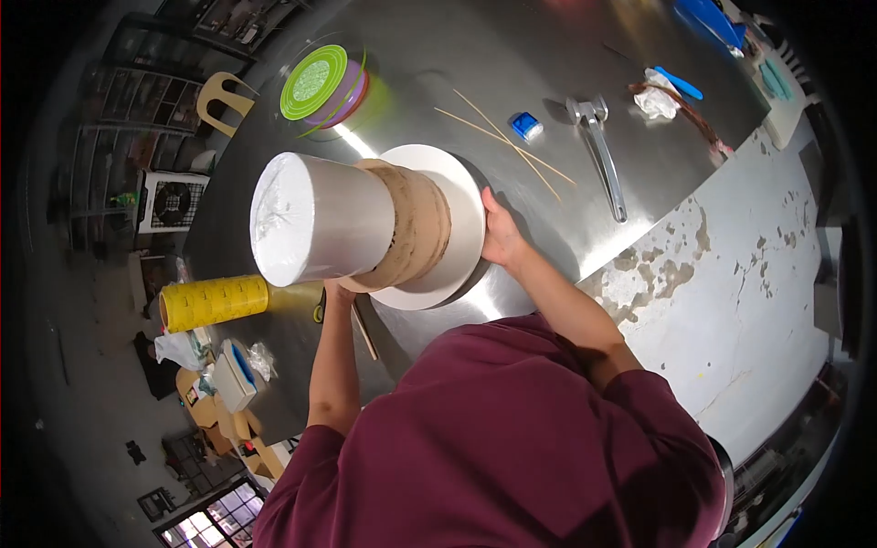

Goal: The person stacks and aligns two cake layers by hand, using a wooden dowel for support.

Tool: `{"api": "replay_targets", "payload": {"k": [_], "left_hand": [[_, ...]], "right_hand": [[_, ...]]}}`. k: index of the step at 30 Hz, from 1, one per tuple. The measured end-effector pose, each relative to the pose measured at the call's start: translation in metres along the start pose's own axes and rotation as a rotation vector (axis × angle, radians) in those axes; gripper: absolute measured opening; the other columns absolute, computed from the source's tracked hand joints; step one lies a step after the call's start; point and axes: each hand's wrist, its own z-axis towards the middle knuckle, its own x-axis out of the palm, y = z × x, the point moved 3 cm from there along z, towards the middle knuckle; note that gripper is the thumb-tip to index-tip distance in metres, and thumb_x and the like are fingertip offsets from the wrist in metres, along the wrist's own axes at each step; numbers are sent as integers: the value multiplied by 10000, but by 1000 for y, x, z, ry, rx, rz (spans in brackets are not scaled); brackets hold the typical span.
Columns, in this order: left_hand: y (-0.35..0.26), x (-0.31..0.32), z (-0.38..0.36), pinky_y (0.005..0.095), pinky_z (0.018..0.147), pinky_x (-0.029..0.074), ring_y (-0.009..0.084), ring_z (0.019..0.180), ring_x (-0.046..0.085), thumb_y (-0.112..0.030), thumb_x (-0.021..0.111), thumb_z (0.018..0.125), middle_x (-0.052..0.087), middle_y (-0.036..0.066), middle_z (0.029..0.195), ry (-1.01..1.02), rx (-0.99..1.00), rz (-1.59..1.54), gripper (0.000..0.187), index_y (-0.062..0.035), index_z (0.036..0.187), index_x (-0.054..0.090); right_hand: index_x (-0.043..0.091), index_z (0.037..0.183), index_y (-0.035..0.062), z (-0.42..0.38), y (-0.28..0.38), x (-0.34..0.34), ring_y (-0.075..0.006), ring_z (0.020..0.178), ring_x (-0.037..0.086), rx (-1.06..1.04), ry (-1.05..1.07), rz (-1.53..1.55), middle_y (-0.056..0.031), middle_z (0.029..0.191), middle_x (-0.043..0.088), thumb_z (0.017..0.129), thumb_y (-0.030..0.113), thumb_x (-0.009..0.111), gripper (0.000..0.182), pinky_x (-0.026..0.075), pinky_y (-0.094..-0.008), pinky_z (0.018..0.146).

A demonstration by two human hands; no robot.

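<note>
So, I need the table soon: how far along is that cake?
Stacked already: a white tier sits on a brown tier on the white board. In hand: the left hand and right hand are at the board's edge. Seemingly left: the brown tier looks bare, and the wooden sticks lie unused on the table.

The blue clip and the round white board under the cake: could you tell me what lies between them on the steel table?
In the head view, thin wooden skewers lie crossed between the blue clip and the white board.

A steel table [585,55] is carrying a white round board [466,219], two thin sticks [502,137], metal tongs [603,155], a yellow roll [212,302] and a green-lidded tub [320,84].
</note>
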Motion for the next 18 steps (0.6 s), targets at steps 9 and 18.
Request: {"api": "replay_targets", "payload": {"k": [9, 18], "left_hand": [[-9, 0, 3, 409, 904, 466, 273, 1072, 525, -267, 391, 938, 510, 113, 1195, 46, 43, 103, 391, -38, 1252, 429], [-30, 38, -22, 439, 909, 463, 300, 1108, 493, -301, 398, 932, 468, 139, 1244, 341, 141, 340, 430, -23, 1259, 418]], "right_hand": [[471, 1282, 67, 7, -4, 7, -306, 1184, 461, 151, 177, 150, -151, 1299, 482, 911, 546, 326, 623, 336, -450, 1017], [451, 1298, 74, -3, -16, 22, -306, 1180, 465, 13, 158, 181, -158, 1295, 480, 901, 567, 346, 641, 353, -450, 1006]]}}
